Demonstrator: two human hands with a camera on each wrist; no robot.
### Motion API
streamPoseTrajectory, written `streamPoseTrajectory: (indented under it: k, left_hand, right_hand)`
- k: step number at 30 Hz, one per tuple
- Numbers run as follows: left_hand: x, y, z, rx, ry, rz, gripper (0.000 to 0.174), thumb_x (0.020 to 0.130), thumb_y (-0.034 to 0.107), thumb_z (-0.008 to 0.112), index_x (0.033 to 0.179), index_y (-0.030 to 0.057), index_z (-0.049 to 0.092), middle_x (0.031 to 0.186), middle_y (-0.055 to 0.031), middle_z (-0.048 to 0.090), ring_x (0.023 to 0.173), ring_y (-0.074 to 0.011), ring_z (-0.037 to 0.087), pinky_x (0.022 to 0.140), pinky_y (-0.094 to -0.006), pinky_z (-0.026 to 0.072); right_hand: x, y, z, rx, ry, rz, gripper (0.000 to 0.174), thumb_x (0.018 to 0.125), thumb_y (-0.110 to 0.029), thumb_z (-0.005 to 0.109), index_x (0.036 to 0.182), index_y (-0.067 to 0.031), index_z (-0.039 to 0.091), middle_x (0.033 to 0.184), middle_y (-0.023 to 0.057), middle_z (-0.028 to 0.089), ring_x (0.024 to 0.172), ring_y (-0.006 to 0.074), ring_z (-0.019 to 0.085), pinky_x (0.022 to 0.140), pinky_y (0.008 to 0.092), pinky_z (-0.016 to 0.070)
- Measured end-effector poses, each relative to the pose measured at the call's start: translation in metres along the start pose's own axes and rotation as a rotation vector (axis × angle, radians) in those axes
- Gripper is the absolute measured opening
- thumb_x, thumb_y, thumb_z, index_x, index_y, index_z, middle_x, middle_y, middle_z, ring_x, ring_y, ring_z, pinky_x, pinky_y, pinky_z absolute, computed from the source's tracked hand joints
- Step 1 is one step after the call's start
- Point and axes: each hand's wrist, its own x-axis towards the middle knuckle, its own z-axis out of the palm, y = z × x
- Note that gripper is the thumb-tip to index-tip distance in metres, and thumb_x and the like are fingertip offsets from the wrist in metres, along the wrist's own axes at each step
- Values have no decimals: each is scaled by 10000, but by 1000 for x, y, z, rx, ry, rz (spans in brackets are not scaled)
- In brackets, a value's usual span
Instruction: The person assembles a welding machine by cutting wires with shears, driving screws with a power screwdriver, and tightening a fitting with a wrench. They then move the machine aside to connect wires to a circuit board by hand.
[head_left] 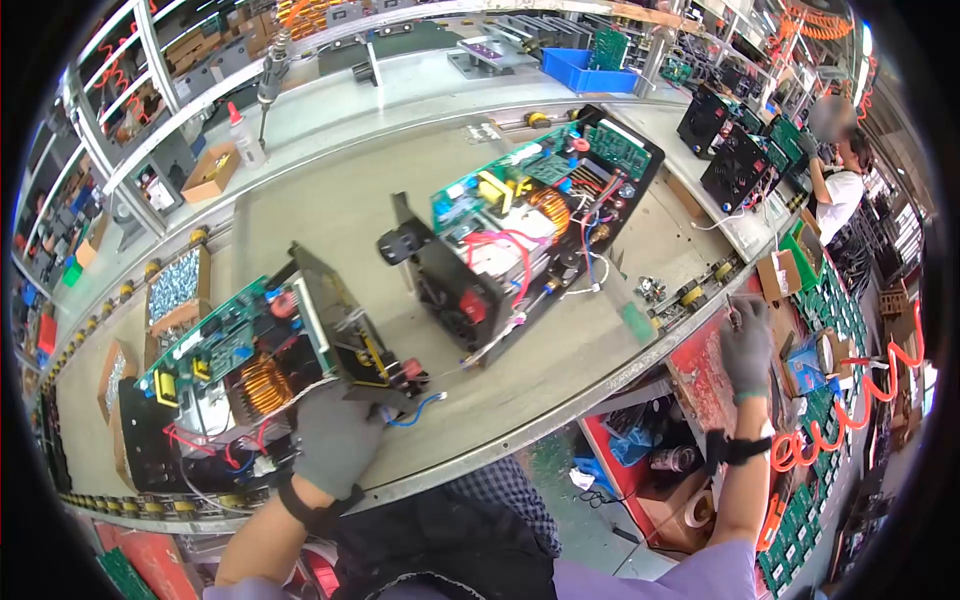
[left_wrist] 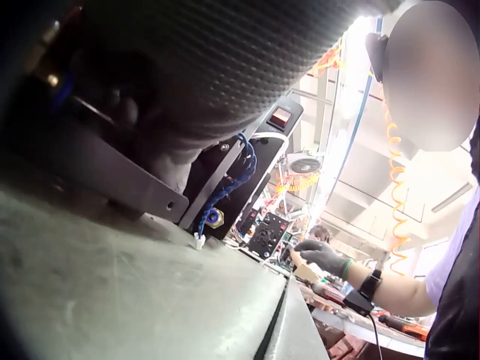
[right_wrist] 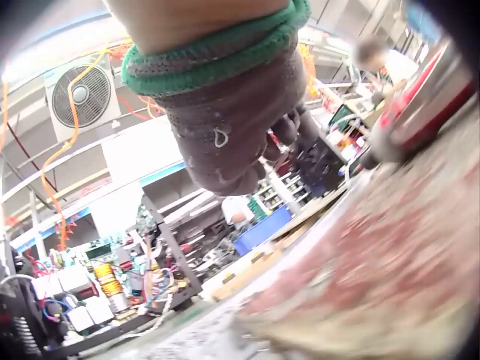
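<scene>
left hand (head_left: 335,435) grips open unit (head_left: 215,345); right hand (head_left: 747,350) apart

Head camera: wide and high, looks down on the conveyor bench (head_left: 330,210); left hand (head_left: 335,435) and right hand (head_left: 747,345) both in frame.
Left wrist camera: low at bench level, close behind the fingers, faces across to the right hand.
Right wrist camera: close under the hand, looks past the fingertips to the open circuit-board unit (head_left: 520,230), which the head view also shows.

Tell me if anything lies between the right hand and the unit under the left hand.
Nothing visible. The bench between the right hand and the near unit lies bare; the second unit sits farther back.
</scene>
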Motion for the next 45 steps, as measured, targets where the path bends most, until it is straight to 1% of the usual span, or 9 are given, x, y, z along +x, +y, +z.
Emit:
streamPoseTrajectory:
  k: [9,12,17,20,24,32,37,40,45]
  left_hand:
    - [-3,42,-19,-234,7,101,428,703,230,773,1074,41,673,1088,-182,629,977,-365,617,830,-456,490]
    - [-37,40,-44,-313,52,199,436,772,260,738,1147,60,642,1143,-131,618,1053,-321,597,880,-451,473]
    - [-108,-28,-88,-866,-559,223,367,912,293,653,1205,77,603,1111,-126,621,1011,-311,614,866,-412,487]
    - [-128,-88,-137,-796,-878,-147,333,898,281,684,1127,40,686,1052,-144,686,980,-276,655,848,-368,497]
    - [-140,-193,-149,-122,-436,-841,162,824,144,660,967,102,724,905,-100,733,870,-259,701,816,-366,532]
    - [-137,-281,-93,205,-584,-867,504,771,63,668,1258,120,553,1254,-201,524,1195,-395,552,971,-433,484]
    - [-143,-287,-89,351,-476,-1009,360,787,72,656,1144,88,620,1187,-210,597,1116,-406,601,959,-448,493]
    - [-153,-308,-100,319,-427,-957,256,841,59,617,1086,77,687,1063,-221,688,974,-323,692,862,-425,545]
    - [-197,-326,-129,-975,336,-1099,256,945,85,591,1162,-45,630,960,-98,662,768,-131,635,673,-222,541]
  right_hand:
    - [-28,198,58,-115,-342,218,486,925,-373,581,1275,-38,556,1049,238,650,1020,370,635,878,421,496]
    - [-15,171,44,-74,-303,175,507,914,-372,601,1289,-35,543,1059,225,647,1017,353,634,878,413,497]
    - [-31,46,-15,72,-177,90,548,897,-371,634,1311,-30,522,1076,203,643,1013,325,632,876,402,500]
    - [-49,-13,-40,217,-225,29,575,887,-370,654,1325,-27,510,1087,190,641,1010,309,631,876,395,502]
    - [-73,-76,-61,399,-435,-31,613,873,-368,680,1343,-23,493,1100,172,638,1006,287,629,875,385,504]
    - [-110,-139,-77,688,-1047,-60,695,845,-366,733,1379,-15,459,1128,136,631,999,243,626,873,366,508]
    - [-116,-156,-73,840,-1357,-80,750,828,-364,766,1402,-10,438,1145,114,627,994,215,623,872,354,511]
    - [-119,-158,-68,916,-1467,-113,784,817,-363,786,1416,-7,426,1155,101,625,991,199,622,871,347,512]
    - [-126,-203,-61,955,-1625,-140,788,742,-390,850,1321,6,492,1095,64,620,929,134,602,778,285,511]
